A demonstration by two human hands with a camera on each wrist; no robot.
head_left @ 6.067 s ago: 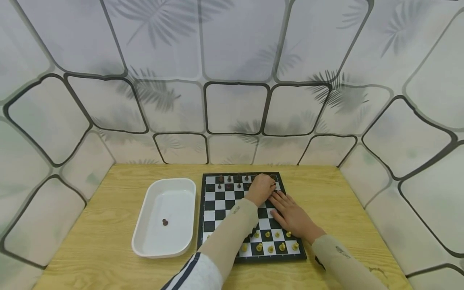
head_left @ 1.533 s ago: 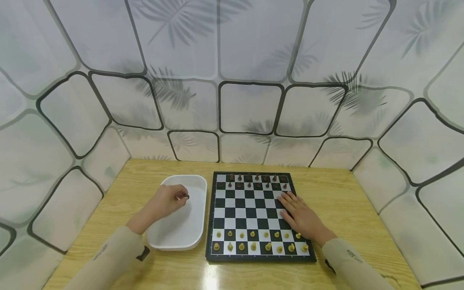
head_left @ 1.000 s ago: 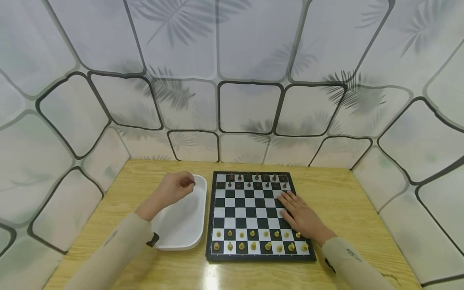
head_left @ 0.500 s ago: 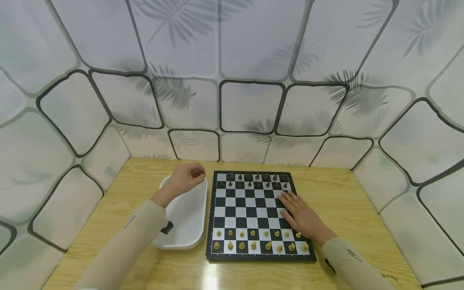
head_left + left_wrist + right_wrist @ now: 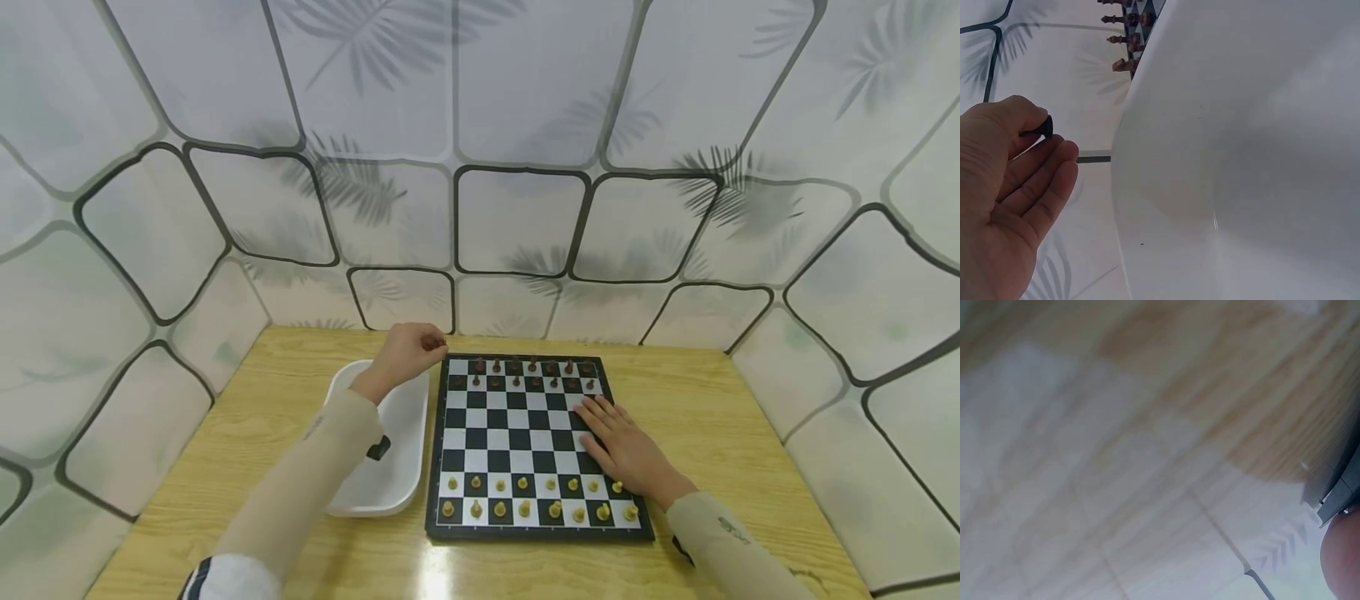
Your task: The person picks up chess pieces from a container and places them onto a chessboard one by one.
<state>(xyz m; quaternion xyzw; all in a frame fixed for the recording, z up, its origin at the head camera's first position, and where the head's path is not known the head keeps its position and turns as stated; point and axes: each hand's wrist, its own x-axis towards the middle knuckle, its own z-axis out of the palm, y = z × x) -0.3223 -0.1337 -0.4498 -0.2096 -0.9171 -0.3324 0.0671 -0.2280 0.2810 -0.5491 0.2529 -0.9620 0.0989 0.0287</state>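
Observation:
My left hand [image 5: 408, 354] pinches a small dark chess piece [image 5: 1046, 127] between thumb and fingers, just off the far left corner of the chessboard [image 5: 498, 418]. In the left wrist view only the piece's dark base shows clearly. Brown-red chess pieces [image 5: 532, 364] stand in two rows along the board's far side, and gold chess pieces [image 5: 524, 509] in two rows along the near side. My right hand [image 5: 622, 446] rests flat on the board's right edge, fingers straight. The right wrist view catches only a bit of that hand beside the board's dark edge [image 5: 1338, 490].
A white plastic tray [image 5: 405, 442] stands left of the board, under my left forearm. The wooden table [image 5: 690, 400] meets a patterned curtain wall [image 5: 502, 225] at the back and sides.
My left hand has come out of the tray with the chess piece and moved away and right, to the board's far left corner. Lately the right hand stays still.

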